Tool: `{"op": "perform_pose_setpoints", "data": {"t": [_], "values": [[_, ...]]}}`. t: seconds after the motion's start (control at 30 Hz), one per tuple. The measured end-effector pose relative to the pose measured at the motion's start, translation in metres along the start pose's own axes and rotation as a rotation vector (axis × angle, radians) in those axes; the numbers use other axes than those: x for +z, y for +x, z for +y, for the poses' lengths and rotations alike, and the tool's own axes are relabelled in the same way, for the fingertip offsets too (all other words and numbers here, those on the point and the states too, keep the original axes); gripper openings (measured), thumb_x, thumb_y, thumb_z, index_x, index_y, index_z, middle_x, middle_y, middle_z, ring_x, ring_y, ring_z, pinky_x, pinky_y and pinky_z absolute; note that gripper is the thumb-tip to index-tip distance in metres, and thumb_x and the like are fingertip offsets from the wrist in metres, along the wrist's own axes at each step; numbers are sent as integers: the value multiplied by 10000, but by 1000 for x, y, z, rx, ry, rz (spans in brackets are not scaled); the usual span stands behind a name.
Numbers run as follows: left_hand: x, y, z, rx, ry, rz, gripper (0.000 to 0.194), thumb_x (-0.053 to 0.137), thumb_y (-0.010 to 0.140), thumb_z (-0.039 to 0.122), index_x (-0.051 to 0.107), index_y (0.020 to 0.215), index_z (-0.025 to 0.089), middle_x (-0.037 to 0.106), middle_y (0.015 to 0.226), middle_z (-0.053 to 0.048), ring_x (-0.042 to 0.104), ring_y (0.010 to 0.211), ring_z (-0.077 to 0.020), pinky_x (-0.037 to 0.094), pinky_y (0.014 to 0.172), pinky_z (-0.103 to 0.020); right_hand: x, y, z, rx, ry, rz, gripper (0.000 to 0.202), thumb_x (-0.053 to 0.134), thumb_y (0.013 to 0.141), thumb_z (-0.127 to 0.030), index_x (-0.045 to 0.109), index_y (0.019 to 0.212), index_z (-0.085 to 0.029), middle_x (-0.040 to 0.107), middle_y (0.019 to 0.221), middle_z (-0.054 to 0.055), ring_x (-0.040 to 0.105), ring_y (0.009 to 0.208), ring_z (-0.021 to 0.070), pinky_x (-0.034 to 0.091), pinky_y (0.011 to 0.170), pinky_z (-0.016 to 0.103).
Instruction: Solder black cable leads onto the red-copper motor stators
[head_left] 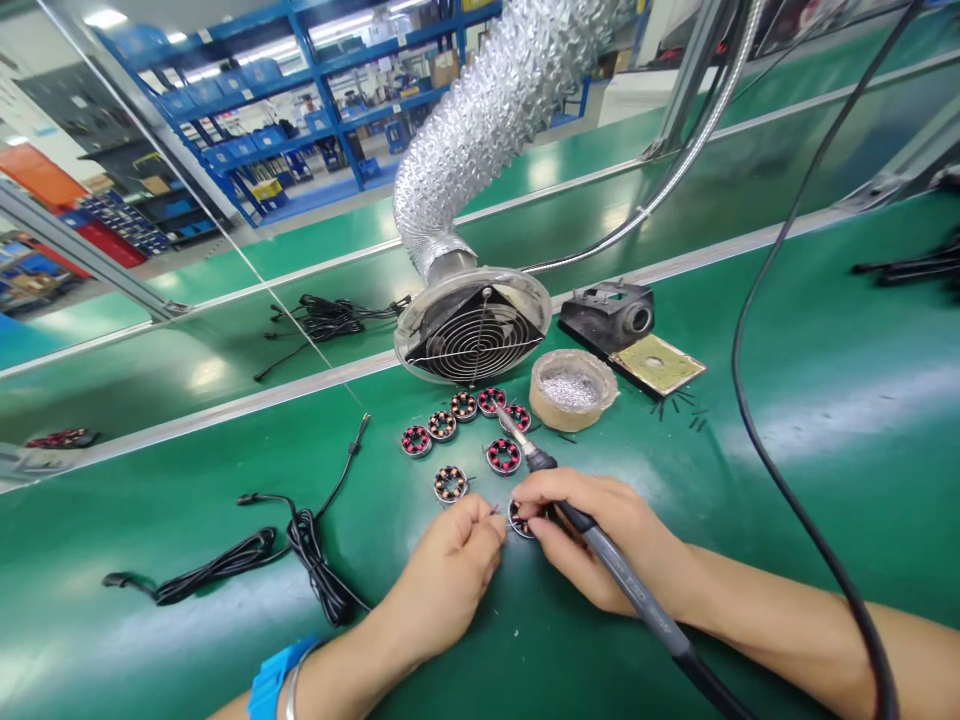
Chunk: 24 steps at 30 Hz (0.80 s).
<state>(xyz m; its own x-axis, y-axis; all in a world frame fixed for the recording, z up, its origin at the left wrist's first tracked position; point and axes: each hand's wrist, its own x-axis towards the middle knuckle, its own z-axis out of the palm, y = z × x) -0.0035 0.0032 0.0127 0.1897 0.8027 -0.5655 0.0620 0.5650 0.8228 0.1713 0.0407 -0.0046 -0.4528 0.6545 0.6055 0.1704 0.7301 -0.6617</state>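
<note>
My right hand (pixel 611 530) is closed on a soldering iron (pixel 626 575), its metal tip pointing up and away over the table. The same hand's thumb and forefinger grip a small round motor stator (pixel 519 518) with copper windings, partly hidden by the fingers. Close beside it, my left hand (pixel 457 555) is closed in a pinch on what looks like a thin wire (pixel 493 510); its far end is hidden. Just beyond the hands lie several more stators, among them a copper-wound one (pixel 451 484) and a red-wound one (pixel 503 456).
A fume extractor (pixel 476 335) with a foil duct (pixel 495 130) stands behind the stators. To its right are a tub of metal shavings (pixel 574 390) and an iron stand with a yellow sponge (pixel 660 365). Bundled black cables (pixel 307 555) lie left; the iron's cord (pixel 757 420) loops right.
</note>
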Motion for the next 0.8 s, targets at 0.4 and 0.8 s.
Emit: {"op": "perform_pose_setpoints", "data": {"t": [0.4,0.8], "values": [[-1,-1,0,-3,12,3,560,632,686,711,355,658,225,322,459,122,185,395,-38,137,388,-195,-50,2,-22,-64,15,-124,189,484,892,-205,598,1041,-230,494,596,-16,481,491,158,368,493,308],[-2,0,-5,23,53,8,538,599,742,694,343,684,225,315,490,124,173,403,-40,155,399,-190,-36,1,-16,-54,111,-68,175,471,808,-158,605,910,-207,433,562,-36,438,480,139,321,494,274]]}}
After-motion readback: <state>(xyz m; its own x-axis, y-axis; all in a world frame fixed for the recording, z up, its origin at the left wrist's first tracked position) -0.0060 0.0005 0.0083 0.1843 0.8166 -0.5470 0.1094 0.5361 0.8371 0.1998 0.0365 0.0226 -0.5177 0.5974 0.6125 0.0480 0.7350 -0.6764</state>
